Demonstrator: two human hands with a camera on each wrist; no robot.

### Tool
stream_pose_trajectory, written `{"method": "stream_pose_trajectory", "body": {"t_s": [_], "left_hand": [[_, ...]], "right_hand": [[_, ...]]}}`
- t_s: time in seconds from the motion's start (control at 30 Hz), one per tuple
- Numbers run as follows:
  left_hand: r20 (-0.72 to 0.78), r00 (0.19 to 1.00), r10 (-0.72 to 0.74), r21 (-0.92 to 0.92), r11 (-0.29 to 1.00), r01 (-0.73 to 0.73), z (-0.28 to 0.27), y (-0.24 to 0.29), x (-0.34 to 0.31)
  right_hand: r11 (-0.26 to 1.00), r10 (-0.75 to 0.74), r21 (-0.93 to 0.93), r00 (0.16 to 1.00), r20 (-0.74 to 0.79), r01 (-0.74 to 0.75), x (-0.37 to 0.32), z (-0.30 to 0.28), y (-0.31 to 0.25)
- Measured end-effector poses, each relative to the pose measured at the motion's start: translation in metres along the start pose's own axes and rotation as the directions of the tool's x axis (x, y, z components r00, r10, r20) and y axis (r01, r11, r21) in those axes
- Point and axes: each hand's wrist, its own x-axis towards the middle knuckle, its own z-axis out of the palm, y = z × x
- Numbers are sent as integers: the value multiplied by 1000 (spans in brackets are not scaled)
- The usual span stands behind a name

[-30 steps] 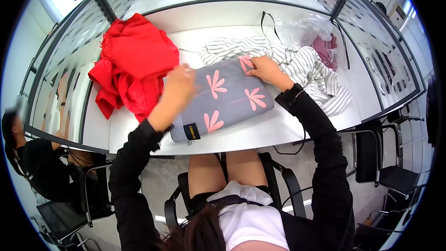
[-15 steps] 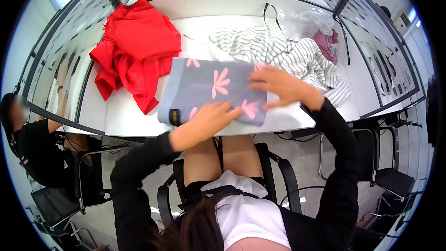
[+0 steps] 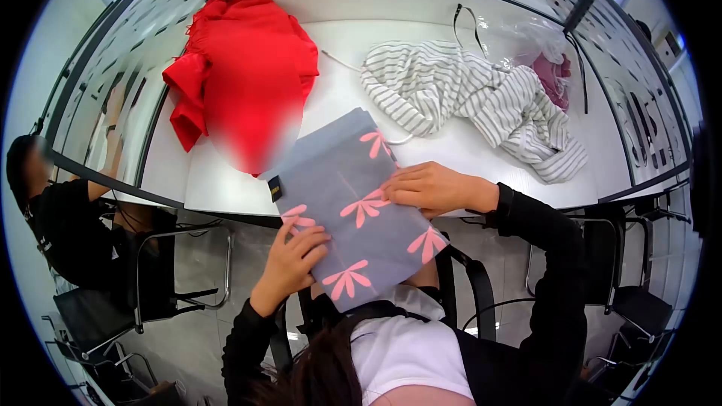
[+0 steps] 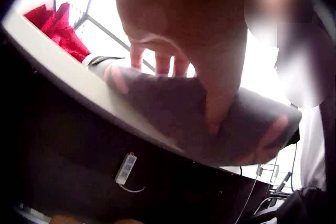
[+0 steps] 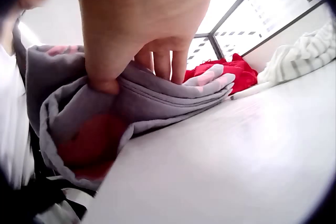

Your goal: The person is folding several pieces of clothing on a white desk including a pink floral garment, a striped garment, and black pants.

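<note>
A folded grey cloth [image 3: 338,214] with pink leaf-like prints and a small black label lies turned at an angle, its far part on the white table and its near part hanging past the front edge toward the lap. On its left edge, my left hand [image 3: 292,262] grips it with fingers over the top and the thumb [image 4: 214,119] on the side. My right hand [image 3: 436,189] pinches the opposite edge. The right wrist view shows several stacked layers [image 5: 173,95] under those fingers, and a loose fold sagging over the table edge.
A red cloth [image 3: 252,68] is heaped at the back left. White striped fabric [image 3: 466,98] lies crumpled at the back right, near a clear plastic bag [image 3: 526,41] with something pink inside. Frosted partitions surround the white table [image 3: 331,37]. Another person [image 3: 71,210] sits at the left.
The grey cloth has been turned and drawn toward the body, over the table's front edge. My left hand has moved from on top of it to its left edge; the right hand now holds the right edge.
</note>
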Motion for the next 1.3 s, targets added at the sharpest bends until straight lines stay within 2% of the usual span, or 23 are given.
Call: {"method": "stream_pose_trajectory", "body": {"t_s": [0.03, 0.07, 0.13, 0.17, 0.2, 0.23, 0.27, 0.33, 0.37, 0.47, 0.5, 0.6, 0.63, 0.77, 0.9, 1.0, 1.03, 1.1, 1.17, 1.2, 1.23, 1.27, 1.3], "left_hand": [[-27, 999, -21, -35, 999, 20, 1, 1, -7], [-161, 978, -130, -208, 973, 95, 6, -4, -8], [-346, 855, -386, -553, 821, 146, 7, -11, 1], [73, 500, -863, -762, 275, 586, -3, 0, -8], [-76, 516, -853, -865, 314, 391, -7, -10, 14], [1, 479, -878, -780, 299, 550, -4, -25, 17], [69, 430, -900, -666, 279, 691, 3, -39, 15], [35, 442, -896, -541, 355, 762, 11, -53, 19], [17, 449, -893, -475, 388, 790, 13, -59, 21], [286, 460, -841, -701, 145, 699, -7, -70, 32], [358, 497, -790, -704, 121, 700, -10, -71, 40], [410, 610, -678, -799, 55, 599, -17, -66, 62], [442, 627, -641, -828, -23, 560, -11, -67, 65], [507, 717, -479, -860, -336, 383, -18, -36, 90], [403, 776, -486, -915, -202, 349, -20, -16, 104], [372, 770, -519, -928, -221, 299, -24, -5, 106], [304, 772, -558, -952, -212, 221, -22, -2, 100], [27, 539, -842, -1000, -21, 17, -29, 1, 67], [-242, 202, -949, -968, 222, -115, -39, -2, 23], [-352, 8, -936, -927, 347, -141, -44, -3, 3], [-788, 124, -603, -492, 738, 461, -72, 8, -10], [-976, 201, -80, 150, 418, 896, -99, 20, -23], [-973, 136, 185, 194, 350, 916, -128, 23, -39]], "right_hand": [[991, 94, 98, 996, 8, -94, 1, 3, -2], [963, 186, 191, 982, 26, -188, 3, 5, -4], [836, 410, 452, 901, -138, -311, 10, 11, 0], [739, 521, 574, 840, -155, -353, 15, 12, 4], [626, 625, 685, 765, -153, -374, 21, 11, 8], [495, 770, 592, 637, 40, -636, 28, 6, 14], [530, 776, 518, 630, 22, -672, 31, 7, 16], [581, 788, 358, 615, -24, -731, 32, 12, 22], [631, 768, 308, 629, -120, -712, 26, 22, 28], [523, 851, 314, 508, -137, -792, 26, 12, 12], [544, 838, 297, 523, -154, -784, 25, 8, 9], [663, 736, 286, 532, -418, -692, 11, 21, 21], [531, 839, 544, 496, -226, -650, 7, 16, 27], [376, 913, 656, 382, -143, -655, -13, 9, 26], [302, 932, 762, 346, -110, -573, -35, 17, 23], [270, 936, 833, 334, -110, -484, -42, 25, 25], [221, 947, 866, 310, -81, -448, -40, 22, 20], [226, 931, 903, 353, -91, -365, -45, 30, 24], [232, 924, 923, 365, -111, -306, -48, 31, 24], [260, 912, 912, 390, -125, -316, -51, 33, 25], [283, 901, 902, 413, -133, -327, -55, 36, 29], [310, 886, 889, 442, -143, -335, -56, 39, 31], [316, 894, 894, 416, -168, -317, -51, 36, 27]]}}
